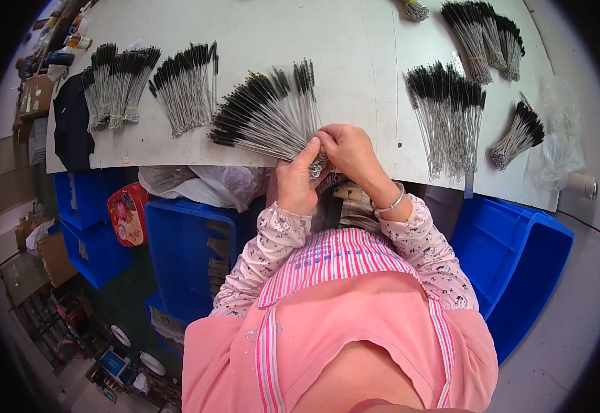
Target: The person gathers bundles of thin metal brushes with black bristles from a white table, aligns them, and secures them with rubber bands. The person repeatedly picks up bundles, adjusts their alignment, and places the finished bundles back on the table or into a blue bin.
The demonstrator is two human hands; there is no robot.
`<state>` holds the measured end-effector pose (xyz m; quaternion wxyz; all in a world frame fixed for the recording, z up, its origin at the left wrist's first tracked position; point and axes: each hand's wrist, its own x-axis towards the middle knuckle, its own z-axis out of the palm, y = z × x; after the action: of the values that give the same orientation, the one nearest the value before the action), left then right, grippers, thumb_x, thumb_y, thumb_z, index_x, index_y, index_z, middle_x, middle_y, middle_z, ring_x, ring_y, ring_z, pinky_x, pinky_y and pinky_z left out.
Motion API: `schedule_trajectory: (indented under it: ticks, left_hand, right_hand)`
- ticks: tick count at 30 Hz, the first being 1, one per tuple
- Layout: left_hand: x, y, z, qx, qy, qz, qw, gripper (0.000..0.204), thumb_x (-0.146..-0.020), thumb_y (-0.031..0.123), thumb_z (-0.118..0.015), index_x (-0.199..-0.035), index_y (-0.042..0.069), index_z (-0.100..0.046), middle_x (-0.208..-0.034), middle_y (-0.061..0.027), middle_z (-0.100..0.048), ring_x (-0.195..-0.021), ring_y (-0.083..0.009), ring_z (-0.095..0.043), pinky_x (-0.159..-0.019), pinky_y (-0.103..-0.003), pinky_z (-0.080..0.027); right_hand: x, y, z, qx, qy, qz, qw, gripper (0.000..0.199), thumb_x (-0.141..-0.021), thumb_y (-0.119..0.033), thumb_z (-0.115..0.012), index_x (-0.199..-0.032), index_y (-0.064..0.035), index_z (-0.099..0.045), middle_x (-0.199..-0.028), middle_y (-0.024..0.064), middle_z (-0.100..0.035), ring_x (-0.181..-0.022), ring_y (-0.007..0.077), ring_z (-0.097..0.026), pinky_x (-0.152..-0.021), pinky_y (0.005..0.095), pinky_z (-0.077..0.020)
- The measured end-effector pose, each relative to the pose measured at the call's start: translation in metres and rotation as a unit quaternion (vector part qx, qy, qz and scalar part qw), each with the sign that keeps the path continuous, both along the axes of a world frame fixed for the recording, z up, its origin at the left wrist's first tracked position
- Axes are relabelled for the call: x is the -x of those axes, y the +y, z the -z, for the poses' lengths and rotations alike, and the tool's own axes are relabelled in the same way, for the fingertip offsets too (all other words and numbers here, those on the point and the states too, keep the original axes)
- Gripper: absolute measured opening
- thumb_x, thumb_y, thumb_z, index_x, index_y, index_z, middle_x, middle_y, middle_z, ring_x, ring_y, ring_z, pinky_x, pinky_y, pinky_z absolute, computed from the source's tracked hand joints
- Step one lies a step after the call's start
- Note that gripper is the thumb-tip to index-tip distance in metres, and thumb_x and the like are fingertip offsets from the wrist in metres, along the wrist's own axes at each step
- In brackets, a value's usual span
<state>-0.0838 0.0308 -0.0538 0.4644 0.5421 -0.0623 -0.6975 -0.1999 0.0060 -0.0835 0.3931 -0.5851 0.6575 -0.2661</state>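
A fanned bundle of thin wire brushes with black bristle tips lies over the table's near edge, its looped wire ends toward me. My left hand is closed round those looped ends, thumb on top. Just above it, my right hand pinches at the wires at the bundle's right side, fingers closed; whether it grips one brush or several is hidden. To the left rests a loose bunch of brushes, and beyond it some banded bunches. A wide loose pile of brushes lies to the right.
More banded brushes lie at the far right, a small bunch nearer. Clear plastic hangs at the right edge of the white table. Blue crates stand below on both sides, with a red floral stool at left.
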Motion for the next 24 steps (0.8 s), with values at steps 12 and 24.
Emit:
schedule_trajectory:
  ticks: [12,24]
  left_hand:
    - [-0.006,0.000,0.014,-0.014,-0.054,0.019,0.998,0.011,-0.079,0.003,-0.065,-0.090,0.002,-0.063,-0.085,-0.0074,-0.066,-0.078,-0.0204,-0.066,-0.071,-0.037,-0.056]
    - [-0.012,0.001,0.004,-0.022,-0.023,0.019,0.999,0.011,-0.079,0.003,-0.065,-0.090,0.000,-0.063,-0.085,-0.0075,-0.064,-0.078,-0.0196,-0.063,-0.074,-0.036,-0.057]
  right_hand:
    - [0.004,-0.003,0.021,0.027,-0.048,0.132,0.990,0.025,-0.082,-0.019,-0.055,-0.082,0.0017,-0.069,-0.067,0.0202,-0.063,-0.062,0.0339,-0.064,-0.059,0.0412,-0.0504]
    - [0.002,-0.015,0.008,-0.141,-0.313,0.140,0.929,0.030,-0.084,-0.023,-0.063,-0.079,0.0064,-0.063,-0.064,0.0091,-0.062,-0.048,0.0142,-0.061,-0.040,0.0258,-0.0449]
